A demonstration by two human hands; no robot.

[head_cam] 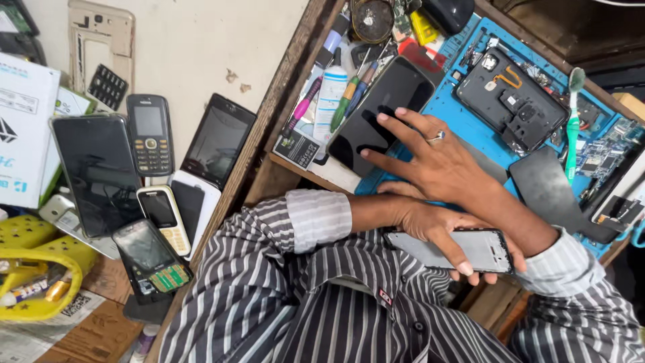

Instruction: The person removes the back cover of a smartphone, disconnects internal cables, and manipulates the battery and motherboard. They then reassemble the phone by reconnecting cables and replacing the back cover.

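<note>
The striped shirt lies nearest the camera. Above it, the left hand has its fingers clamped on a thin phone frame, long axis horizontal. The right hand crosses over, fingers spread flat on a glossy black phone resting on the blue mat on the desk.

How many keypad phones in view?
3, all in the left pile: black keypad phone at top, white-and-gold keypad phone below it, dark keypad phone with green keys lowest. Others may be hidden under the touchscreen phones.
</note>
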